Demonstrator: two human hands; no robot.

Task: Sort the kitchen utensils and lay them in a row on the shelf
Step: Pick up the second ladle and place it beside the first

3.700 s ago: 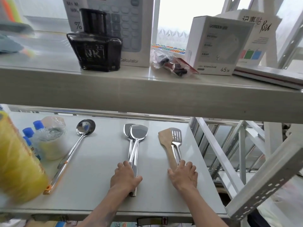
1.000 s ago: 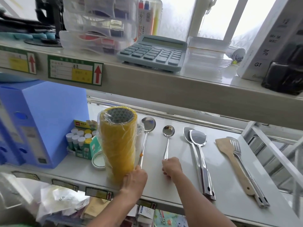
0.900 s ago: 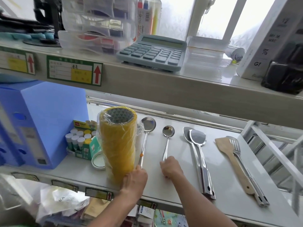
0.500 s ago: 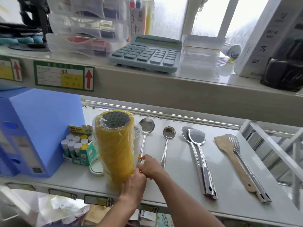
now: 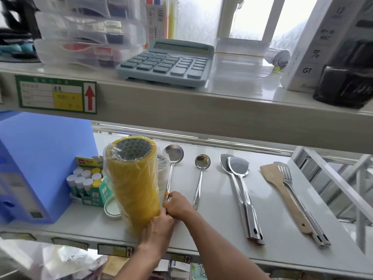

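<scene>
While the left hand [image 5: 157,229] wraps its fingers round the base of the yellow tape stack [image 5: 133,184] at lower centre, the right hand [image 5: 177,205] pinches the large ladle [image 5: 171,170] by its handle; small ladle [image 5: 200,174], steel spatulas [image 5: 240,190] and wooden spatula [image 5: 280,188] lie rightward on the shelf [image 5: 222,229].

Pale two-tier shelving unit [image 5: 201,106] before bright, daylit windows [image 5: 250,15]; white metal frame [image 5: 331,178] at right.
</scene>
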